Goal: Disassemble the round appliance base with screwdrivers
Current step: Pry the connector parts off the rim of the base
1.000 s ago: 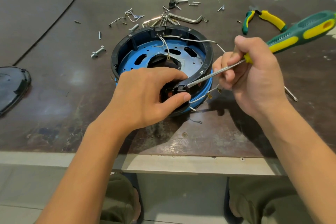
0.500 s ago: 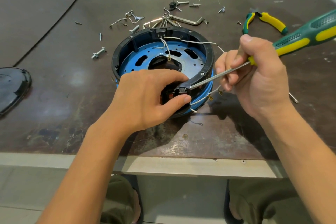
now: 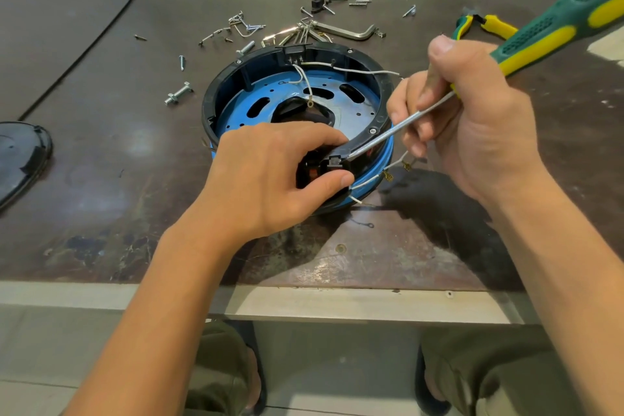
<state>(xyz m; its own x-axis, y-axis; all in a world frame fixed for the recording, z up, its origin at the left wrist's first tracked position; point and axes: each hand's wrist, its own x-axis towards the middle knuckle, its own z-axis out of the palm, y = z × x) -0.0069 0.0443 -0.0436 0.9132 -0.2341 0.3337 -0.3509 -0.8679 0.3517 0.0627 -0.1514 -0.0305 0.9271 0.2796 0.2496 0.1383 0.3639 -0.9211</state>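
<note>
Left fingers (image 3: 320, 140) and thumb are curled over the near rim, pinching a small black block (image 3: 334, 163) seated there. The left hand (image 3: 270, 179) covers that side of the ring. Right fingers (image 3: 410, 105) are closed narrow round the bare steel shaft. The right hand (image 3: 483, 132) grips the screwdriver (image 3: 547, 32) near the handle's root, pen-fashion.

Relation I am steering by: the shaft's long axis runs from the green-and-yellow handle, high at upper right, down-left to the tip. The tip meets the right edge of the block, between my left index finger and thumb. I cannot tell whether the blade sits under the block or only against it. My judgement is a prying step, with force aimed toward the left thumb, so a slip would hit that thumb.

The round appliance base (image 3: 216, 105) lies open side up, mid-table (image 3: 101, 230), nearer the front edge. It has a black outer ring and a blue slotted plate inside with a dark central opening. Small screws show seated in the rim. White wires (image 3: 351, 69) loop from the far rim. Others hang out on the right with brass terminals.

Beyond the base lie loose screws (image 3: 179, 94), a hex key (image 3: 347, 31) and pliers (image 3: 493, 24). A black cover (image 3: 20, 152) lies at far left.
</note>
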